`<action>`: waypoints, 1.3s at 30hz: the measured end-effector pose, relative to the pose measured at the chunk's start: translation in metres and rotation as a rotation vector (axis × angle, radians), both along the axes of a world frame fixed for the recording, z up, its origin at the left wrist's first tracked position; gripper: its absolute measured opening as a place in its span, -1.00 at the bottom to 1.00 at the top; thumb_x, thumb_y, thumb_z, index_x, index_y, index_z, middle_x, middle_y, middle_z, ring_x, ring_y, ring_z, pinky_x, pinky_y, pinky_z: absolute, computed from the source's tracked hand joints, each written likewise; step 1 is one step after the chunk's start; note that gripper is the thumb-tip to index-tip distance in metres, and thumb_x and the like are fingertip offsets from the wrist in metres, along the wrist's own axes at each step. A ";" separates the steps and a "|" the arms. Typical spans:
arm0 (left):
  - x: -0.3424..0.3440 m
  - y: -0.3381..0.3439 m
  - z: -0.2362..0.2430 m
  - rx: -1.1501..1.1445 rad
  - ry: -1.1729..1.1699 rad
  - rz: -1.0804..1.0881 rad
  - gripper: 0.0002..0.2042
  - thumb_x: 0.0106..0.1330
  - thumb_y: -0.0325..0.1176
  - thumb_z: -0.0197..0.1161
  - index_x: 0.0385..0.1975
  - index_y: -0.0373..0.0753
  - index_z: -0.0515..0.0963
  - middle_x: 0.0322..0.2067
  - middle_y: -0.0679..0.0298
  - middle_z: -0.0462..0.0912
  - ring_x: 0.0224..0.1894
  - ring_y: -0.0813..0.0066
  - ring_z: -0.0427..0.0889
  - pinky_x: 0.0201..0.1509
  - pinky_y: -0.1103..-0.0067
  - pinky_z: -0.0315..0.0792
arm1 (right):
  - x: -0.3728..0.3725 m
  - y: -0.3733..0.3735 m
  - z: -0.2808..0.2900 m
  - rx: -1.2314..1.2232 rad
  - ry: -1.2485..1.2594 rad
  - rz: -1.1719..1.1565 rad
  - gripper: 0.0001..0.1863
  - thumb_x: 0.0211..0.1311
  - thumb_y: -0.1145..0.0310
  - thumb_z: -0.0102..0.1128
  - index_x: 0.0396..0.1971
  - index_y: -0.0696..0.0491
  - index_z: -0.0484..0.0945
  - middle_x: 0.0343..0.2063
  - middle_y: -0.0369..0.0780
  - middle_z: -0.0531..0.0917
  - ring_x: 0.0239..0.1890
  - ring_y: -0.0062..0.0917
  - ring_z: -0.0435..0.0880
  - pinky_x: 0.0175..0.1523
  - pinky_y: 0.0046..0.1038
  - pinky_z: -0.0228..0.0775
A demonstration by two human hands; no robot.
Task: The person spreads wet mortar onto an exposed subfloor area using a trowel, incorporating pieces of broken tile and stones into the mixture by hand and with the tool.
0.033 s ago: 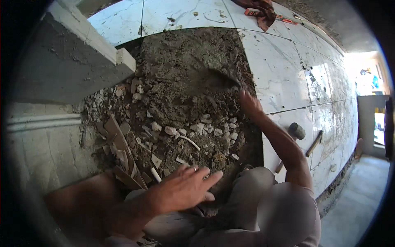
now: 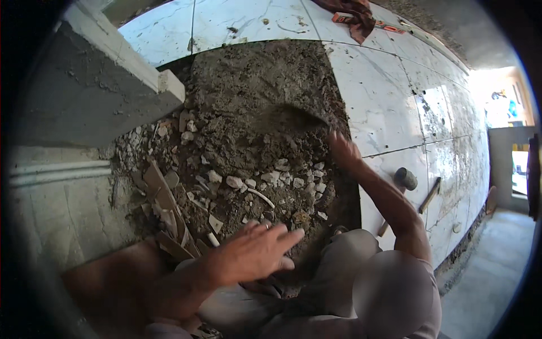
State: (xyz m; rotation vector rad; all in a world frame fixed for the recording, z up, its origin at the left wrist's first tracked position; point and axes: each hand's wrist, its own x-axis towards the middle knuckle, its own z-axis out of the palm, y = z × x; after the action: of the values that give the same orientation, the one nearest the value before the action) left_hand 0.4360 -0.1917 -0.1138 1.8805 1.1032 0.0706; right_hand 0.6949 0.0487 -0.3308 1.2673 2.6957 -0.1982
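My right hand (image 2: 345, 148) grips the handle of a trowel (image 2: 300, 117), whose blade lies on the grey mortar bed (image 2: 237, 85). My left hand (image 2: 251, 251) is open over the rubble near my knee, fingers loosely extended. Below the mortar are white broken chunks (image 2: 234, 182), bits of pipe (image 2: 261, 199) and broken tile pieces (image 2: 164, 189). Large white veined tiles (image 2: 378, 101) border the mortar at the top and right.
A rubber mallet (image 2: 405, 178) and a wooden-handled tool (image 2: 429, 195) rest on the right tiles. At the back lie an orange level (image 2: 388, 28) and a dark red cloth (image 2: 360, 28). A concrete step (image 2: 96, 85) and wall pipes (image 2: 62, 168) are at left.
The trowel and my right hand have shifted slightly down toward me, the blade moving across the mortar. My left hand stays nearly in place.
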 end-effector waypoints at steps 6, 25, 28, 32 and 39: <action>-0.042 0.049 -0.057 -0.135 -0.049 0.152 -0.36 0.24 0.00 0.19 0.24 -0.21 0.24 0.11 -0.01 0.41 0.11 -0.03 0.44 0.16 0.27 0.33 | 0.022 -0.036 0.040 -0.193 -0.174 -0.106 -0.56 -0.01 0.35 0.19 -0.10 0.06 0.28 -0.21 -0.07 0.48 -0.21 -0.09 0.58 -0.24 -0.09 0.45; -0.071 0.055 -0.027 -0.240 0.119 0.539 -0.39 0.27 0.01 0.16 0.23 -0.18 0.26 0.10 -0.05 0.42 0.12 -0.01 0.43 0.14 0.27 0.35 | -0.077 0.273 0.017 -0.134 0.184 -0.511 -0.57 0.09 0.31 0.09 -0.04 0.14 0.30 -0.31 0.11 0.62 -0.20 -0.03 0.64 -0.12 -0.10 0.47; -0.062 0.056 -0.018 -0.313 0.113 0.590 -0.38 0.23 0.00 0.21 0.23 -0.18 0.27 0.09 -0.04 0.42 0.10 -0.02 0.45 0.11 0.28 0.36 | -0.070 0.268 -0.025 -0.081 0.043 -0.222 -0.64 0.17 0.41 -0.09 -0.06 0.29 0.26 -0.44 0.11 0.62 -0.42 -0.05 0.66 -0.34 -0.13 0.51; -0.058 0.053 -0.006 -0.428 0.119 0.713 -0.38 0.20 -0.04 0.26 0.21 -0.20 0.28 0.07 -0.01 0.44 0.07 0.00 0.46 0.09 0.27 0.38 | -0.062 0.172 -0.007 -0.236 0.083 -0.047 -0.65 0.14 0.51 -0.14 -0.05 0.30 0.24 -0.52 0.10 0.56 -0.40 -0.03 0.63 -0.25 -0.03 0.46; -0.045 0.058 0.014 -0.284 0.267 0.710 -0.39 0.16 -0.12 0.30 0.18 -0.22 0.30 0.07 0.03 0.45 0.07 0.02 0.46 0.09 0.29 0.36 | -0.084 0.264 0.011 -0.161 0.113 -0.111 -0.59 0.19 0.38 -0.04 0.00 0.30 0.26 -0.46 0.06 0.63 -0.38 -0.07 0.65 -0.24 -0.13 0.52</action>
State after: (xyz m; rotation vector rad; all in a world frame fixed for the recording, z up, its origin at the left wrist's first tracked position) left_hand 0.3913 -0.1341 -0.0999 1.1996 1.8204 0.0600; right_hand 0.6113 0.3125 -0.3202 1.3955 2.6387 -0.5045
